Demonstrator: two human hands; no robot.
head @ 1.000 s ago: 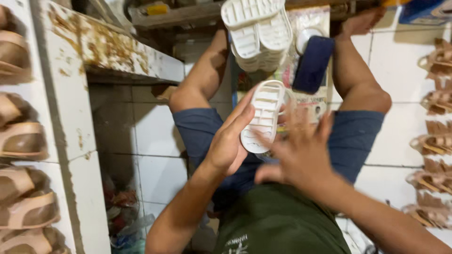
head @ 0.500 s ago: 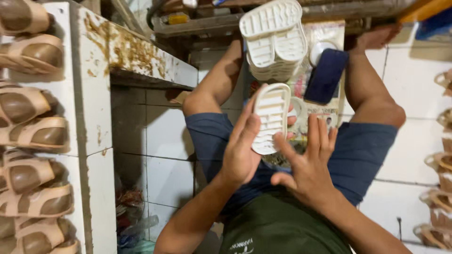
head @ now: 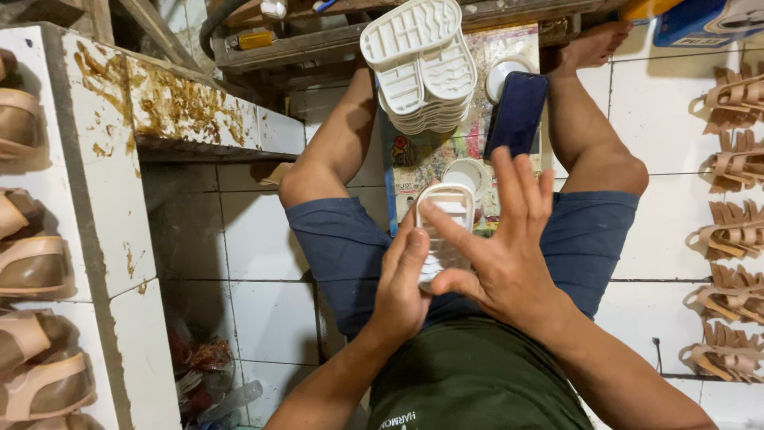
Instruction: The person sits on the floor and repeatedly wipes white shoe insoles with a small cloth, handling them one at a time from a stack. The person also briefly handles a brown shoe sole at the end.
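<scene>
Only one view here, the head camera looking straight down at the lap. The white shoe sole is held over the gap between the knees, long axis running roughly up and down in the frame, its rounded end pointing away from the person toward the floor stuff ahead. The near end is buried between the two hands, so I can't tell how it finishes.

The left hand comes up from below and has it by the left edge, fingers lying flat along that side with the thumb behind; that's a grip on the sole. The right hand is mostly splayed open, four fingers fanned up and apart, while the index finger presses across the top face of the sole and the thumb curls in under its lower part. So the sole sits between the palms, touching both.

Looks-wise it's a pale off-white moulded piece with a raised rim and ribbed crossbars in the recess.

Just past the knees there's a stack of white soles of the same kind, tread side up, and a dark blue phone beside it, lying on a colourful printed sheet. Tan strappy sandals line the white tile floor on the right, and more tan sandals sit on the tiled ledge at left.
</scene>
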